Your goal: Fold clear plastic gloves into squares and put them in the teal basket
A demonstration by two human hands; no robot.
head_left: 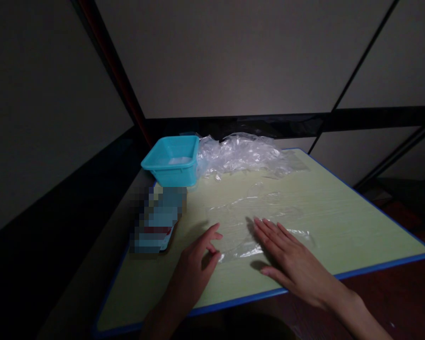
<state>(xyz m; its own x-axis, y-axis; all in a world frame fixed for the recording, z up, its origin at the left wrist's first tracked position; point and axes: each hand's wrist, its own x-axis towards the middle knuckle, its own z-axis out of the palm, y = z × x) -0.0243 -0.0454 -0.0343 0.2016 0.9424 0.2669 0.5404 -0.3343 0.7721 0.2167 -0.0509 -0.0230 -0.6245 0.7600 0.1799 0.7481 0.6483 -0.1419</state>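
A clear plastic bag (239, 248) lies spread out on the table, shiny along its near edge and hard to see elsewhere. By its near left corner is my left hand (198, 262), with thumb and forefinger apart and the other fingers partly curled. Its thumb tip comes close to the film; whether it touches I cannot tell. My right hand (286, 259) is over the right part of the bag, palm down, fingers stretched out. Nothing is held in either hand.
At the far left of the pale yellow, blue-edged table (357, 226) stands a turquoise plastic basin (175, 174) with something whitish inside. Beside it lies a crumpled heap of clear plastic (244, 151). Nearer, a blurred-out flat object (159, 222) lies along the left edge. Walls close in behind and left.
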